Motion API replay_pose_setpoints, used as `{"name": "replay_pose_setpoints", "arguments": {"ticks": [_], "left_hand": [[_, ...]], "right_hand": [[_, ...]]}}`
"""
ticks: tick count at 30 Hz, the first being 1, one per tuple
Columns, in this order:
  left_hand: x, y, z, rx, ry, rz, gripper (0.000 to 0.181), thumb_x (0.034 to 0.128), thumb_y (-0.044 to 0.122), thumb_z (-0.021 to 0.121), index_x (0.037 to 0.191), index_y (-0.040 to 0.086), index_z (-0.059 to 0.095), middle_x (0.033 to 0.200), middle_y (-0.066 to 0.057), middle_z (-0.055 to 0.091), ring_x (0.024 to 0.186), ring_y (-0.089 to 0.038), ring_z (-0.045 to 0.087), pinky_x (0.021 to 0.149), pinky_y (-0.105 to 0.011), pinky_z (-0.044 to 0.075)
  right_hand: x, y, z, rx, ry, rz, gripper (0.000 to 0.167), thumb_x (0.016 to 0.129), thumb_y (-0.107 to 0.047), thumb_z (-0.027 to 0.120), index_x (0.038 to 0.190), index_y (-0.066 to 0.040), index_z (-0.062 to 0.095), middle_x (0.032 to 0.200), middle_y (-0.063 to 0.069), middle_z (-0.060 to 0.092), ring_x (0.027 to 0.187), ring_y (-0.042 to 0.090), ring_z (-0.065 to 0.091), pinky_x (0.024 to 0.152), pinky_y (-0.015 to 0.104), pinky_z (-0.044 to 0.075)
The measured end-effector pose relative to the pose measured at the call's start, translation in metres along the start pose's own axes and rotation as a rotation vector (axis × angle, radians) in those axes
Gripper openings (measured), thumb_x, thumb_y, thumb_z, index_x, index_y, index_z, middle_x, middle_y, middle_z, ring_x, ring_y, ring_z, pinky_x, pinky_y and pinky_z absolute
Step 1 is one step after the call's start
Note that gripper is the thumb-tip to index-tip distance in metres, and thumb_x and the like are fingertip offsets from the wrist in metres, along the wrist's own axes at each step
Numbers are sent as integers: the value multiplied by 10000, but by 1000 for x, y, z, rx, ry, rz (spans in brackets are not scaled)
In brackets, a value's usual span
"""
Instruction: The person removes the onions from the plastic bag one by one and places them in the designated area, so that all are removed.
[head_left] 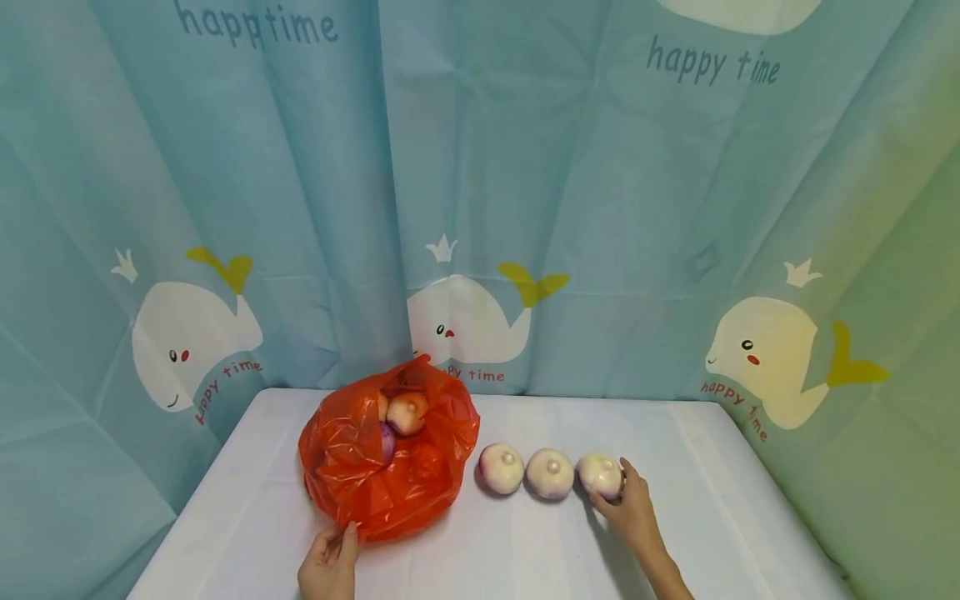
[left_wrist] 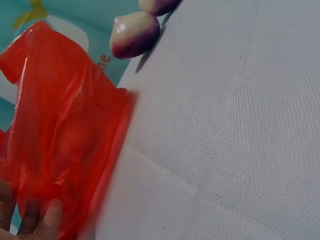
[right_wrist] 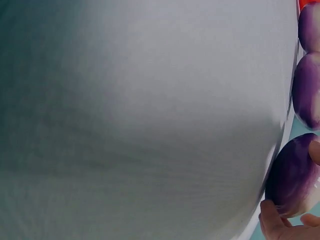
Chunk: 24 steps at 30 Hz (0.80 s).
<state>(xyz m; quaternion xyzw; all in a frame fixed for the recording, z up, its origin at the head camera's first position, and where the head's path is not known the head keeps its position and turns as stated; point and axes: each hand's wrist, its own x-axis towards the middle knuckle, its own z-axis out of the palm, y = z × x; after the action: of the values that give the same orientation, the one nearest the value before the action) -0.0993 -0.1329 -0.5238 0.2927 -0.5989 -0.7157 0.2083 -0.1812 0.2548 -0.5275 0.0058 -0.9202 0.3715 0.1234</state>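
Observation:
Three purple-and-white onions stand in a row on the white table: a left onion [head_left: 501,468], a middle onion [head_left: 551,474] and a right onion [head_left: 600,476]. My right hand [head_left: 632,508] grips the right onion, thumb at its near side and fingers round its right side. To the left is a red plastic bag [head_left: 360,500], its mouth open, with a pale onion [head_left: 407,413] and a purple round thing [head_left: 387,443] visible inside. My left hand [head_left: 330,562] pinches the bag's near edge; the left wrist view shows its fingertips [left_wrist: 50,217] against the red plastic.
The white-covered table [head_left: 675,467] ends at a back edge against a blue curtain [head_left: 600,208] printed with whales. More curtain hangs along both sides. The bag reaches close to the table's back edge.

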Motion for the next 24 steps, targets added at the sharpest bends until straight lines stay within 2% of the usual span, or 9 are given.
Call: {"name": "replay_pose_setpoints", "arguments": {"ticks": [8, 13, 18, 21, 24], "left_hand": [[-1, 2, 0, 34, -9, -13, 370, 886, 68, 624, 1091, -219, 512, 897, -169, 629, 673, 43, 563, 612, -161, 521], [0, 3, 1, 51, -6, -4, 344, 886, 64, 624, 1100, -187, 526, 915, -145, 617, 691, 58, 553, 630, -148, 514], [1, 5, 2, 8, -11, 19, 308, 864, -7, 638, 1100, -178, 537, 906, -92, 620, 721, 53, 556, 645, -130, 502], [1, 7, 4, 45, -7, 37, 299, 854, 0, 650, 1097, -147, 556, 937, -105, 626, 731, 70, 543, 646, -111, 491], [1, 9, 5, 84, -18, 53, 317, 855, 31, 659, 1111, -127, 561, 1007, -163, 622, 747, 88, 528, 652, -95, 478]], "right_hand": [[-4, 0, -1, 3, -28, 13, 777, 783, -94, 744, 1309, 216, 262, 1147, 436, 389, 1063, 551, 426, 865, 616, 413], [-4, -5, -4, -4, -29, 47, 818, 805, -181, 743, 1339, 181, 241, 1224, 451, 309, 1095, 608, 330, 852, 688, 356], [-4, -13, -5, 2, 53, 30, 803, 789, -186, 759, 1338, 155, 282, 1290, 442, 208, 1159, 604, 195, 877, 710, 285], [-3, -22, -4, 7, 119, 6, 775, 775, -173, 768, 1331, 132, 323, 1309, 422, 192, 1173, 582, 182, 872, 687, 296], [-4, -32, -3, 13, 151, -35, 749, 773, -159, 769, 1323, 122, 346, 1311, 400, 223, 1168, 569, 203, 850, 674, 322]]}}
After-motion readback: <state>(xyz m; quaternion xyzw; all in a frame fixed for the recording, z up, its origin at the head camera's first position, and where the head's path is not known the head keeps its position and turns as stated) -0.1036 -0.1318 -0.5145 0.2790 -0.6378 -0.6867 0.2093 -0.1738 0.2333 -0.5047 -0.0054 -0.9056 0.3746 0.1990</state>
